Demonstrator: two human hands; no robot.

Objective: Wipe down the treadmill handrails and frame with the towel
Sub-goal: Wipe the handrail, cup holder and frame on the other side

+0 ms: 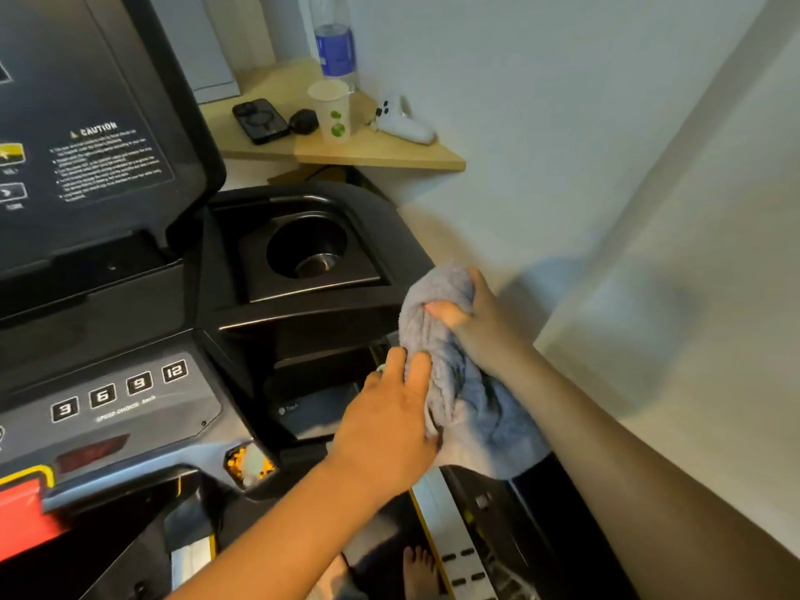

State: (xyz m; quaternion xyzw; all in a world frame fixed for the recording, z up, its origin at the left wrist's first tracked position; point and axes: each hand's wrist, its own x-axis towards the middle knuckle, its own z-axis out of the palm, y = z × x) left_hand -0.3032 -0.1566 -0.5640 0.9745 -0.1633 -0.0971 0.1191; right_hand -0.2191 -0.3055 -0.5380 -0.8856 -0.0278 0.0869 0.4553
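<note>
Head view: mid-wipe on the right-side handrail, judging by the towel bunched over its upper end, centre right of the frame, just below the cup holder. Gripped from above by the right hand, thumb tucked into the folds, fingers curled round the bundle. Steadied by the left hand, fingers laid fairly straight along the towel's left edge, thumb hidden, so no clear pinch to report. Loose lower end of the towel draped over the rail toward the lower right.

Left of the hands, the console with speed buttons; above it, the screen panel in the upper left. Upper centre, a wooden surface with a bottle, cup, phone and white controller, all well apart from the towel.

Probably early to midway: only this rail's top under the cloth, the dark rail below and the pale frame strip at the bottom not yet covered.

Next: keep the cloth wrapped round the rail and slide down toward the lower right with firm pressure, minding the loose end, then over to the frame and the far rail
</note>
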